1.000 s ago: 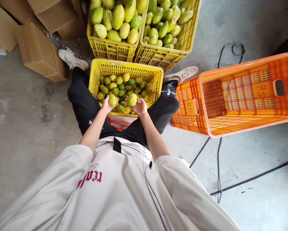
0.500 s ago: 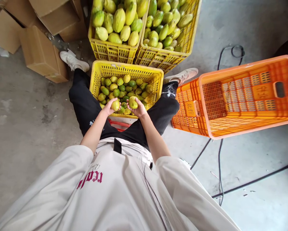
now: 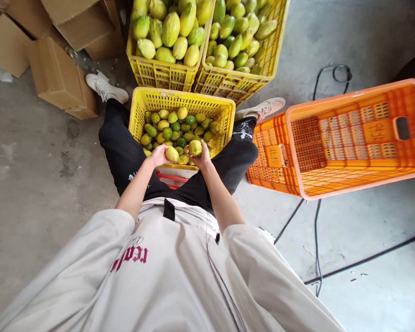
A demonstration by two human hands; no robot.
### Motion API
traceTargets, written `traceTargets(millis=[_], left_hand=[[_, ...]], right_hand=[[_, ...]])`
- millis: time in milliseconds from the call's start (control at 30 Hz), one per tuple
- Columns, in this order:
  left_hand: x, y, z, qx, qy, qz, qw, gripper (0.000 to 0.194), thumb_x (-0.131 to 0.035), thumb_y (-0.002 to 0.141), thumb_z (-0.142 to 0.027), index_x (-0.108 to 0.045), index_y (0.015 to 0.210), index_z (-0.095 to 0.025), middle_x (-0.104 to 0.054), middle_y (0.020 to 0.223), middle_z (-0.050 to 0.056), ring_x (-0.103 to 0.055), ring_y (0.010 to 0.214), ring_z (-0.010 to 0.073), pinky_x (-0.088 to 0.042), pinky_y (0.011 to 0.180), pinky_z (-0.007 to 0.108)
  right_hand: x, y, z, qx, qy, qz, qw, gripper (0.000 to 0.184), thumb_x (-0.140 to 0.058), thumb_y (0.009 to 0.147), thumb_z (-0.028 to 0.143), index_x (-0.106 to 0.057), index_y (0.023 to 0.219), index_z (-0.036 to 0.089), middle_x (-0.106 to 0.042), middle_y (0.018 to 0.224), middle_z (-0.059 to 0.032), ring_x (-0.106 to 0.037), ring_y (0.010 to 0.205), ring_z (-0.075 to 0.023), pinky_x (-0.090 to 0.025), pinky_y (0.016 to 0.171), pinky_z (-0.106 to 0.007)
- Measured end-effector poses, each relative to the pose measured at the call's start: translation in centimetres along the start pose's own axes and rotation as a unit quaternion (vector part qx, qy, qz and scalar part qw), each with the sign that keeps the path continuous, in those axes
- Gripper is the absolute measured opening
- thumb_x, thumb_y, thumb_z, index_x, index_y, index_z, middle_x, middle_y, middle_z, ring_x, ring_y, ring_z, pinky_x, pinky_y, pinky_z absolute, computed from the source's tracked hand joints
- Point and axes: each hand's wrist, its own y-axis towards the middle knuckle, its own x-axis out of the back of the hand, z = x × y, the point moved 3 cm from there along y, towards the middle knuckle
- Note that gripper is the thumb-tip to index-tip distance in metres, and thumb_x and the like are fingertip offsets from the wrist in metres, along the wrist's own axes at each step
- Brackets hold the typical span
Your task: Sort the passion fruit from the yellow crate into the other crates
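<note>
Both of my hands are over the near rim of a yellow crate [image 3: 183, 95] that holds many small yellow and green lemons. My left hand [image 3: 158, 156] is closed around a smooth yellow lemon [image 3: 171, 154]. In my right hand [image 3: 203, 159] is a bumpier, yellow-green lemon [image 3: 195, 147], gripped between thumb and fingers. The two held lemons are close together but apart. Some fingertips are hidden behind the fruit.
Beyond the crate stand two more yellow crates [image 3: 164, 78] full of larger green-yellow fruit. An orange crate [image 3: 293, 152] lies to the right, its opening facing sideways. Cardboard boxes [image 3: 57, 74] are at the left; black cables [image 3: 316, 249] cross the floor at right.
My left hand has turned over and shifted its lemon slightly right. The lemon in my right hand has moved a little to the right and turned. The crates stay put.
</note>
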Motion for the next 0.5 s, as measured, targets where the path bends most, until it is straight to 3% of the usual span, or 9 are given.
traceTargets(millis=[133,233,367,500], left_hand=[[-0.11,0.06,0.17,-0.027,0.026,0.002,0.999,0.008,-0.065,0.099,-0.024,-0.067,0.099,-0.015,-0.078,0.089,0.009,-0.075,0.075,0.0222,-0.063,0.075,0.036],[-0.06,-0.08,-0.01,-0.060,0.006,-0.007,0.998,0.020,-0.081,0.093,-0.030,-0.069,0.103,-0.018,-0.078,0.089,0.005,-0.073,0.070,0.0170,-0.065,0.077,0.034],[0.21,-0.36,-0.31,-0.073,-0.020,-0.022,0.997,0.032,-0.089,0.087,-0.036,-0.070,0.105,-0.018,-0.076,0.082,0.002,-0.074,0.068,0.0154,-0.068,0.078,0.033],[0.04,-0.56,-0.43,-0.102,0.005,-0.052,0.993,0.029,-0.089,0.088,-0.034,-0.069,0.096,-0.015,-0.076,0.078,0.005,-0.074,0.065,0.0147,-0.062,0.063,0.023]], right_hand=[[-0.22,0.04,0.03,0.027,0.038,-0.001,0.999,0.023,-0.047,0.100,0.038,-0.064,0.103,0.023,-0.074,0.077,-0.0052,-0.077,0.084,-0.0277,-0.065,0.062,-0.037],[-0.40,-0.07,0.13,0.055,0.049,0.006,0.997,0.018,-0.052,0.097,0.036,-0.063,0.104,0.024,-0.075,0.080,-0.0039,-0.078,0.085,-0.0269,-0.068,0.074,-0.043],[-0.33,-0.28,0.31,0.077,0.045,-0.001,0.996,0.018,-0.066,0.094,0.042,-0.064,0.099,0.025,-0.075,0.079,-0.0007,-0.075,0.073,-0.0207,-0.069,0.077,-0.039],[-0.28,-0.53,0.34,0.079,0.053,-0.014,0.995,0.021,-0.074,0.091,0.043,-0.061,0.090,0.026,-0.072,0.073,0.0026,-0.071,0.067,-0.0176,-0.070,0.077,-0.037]])
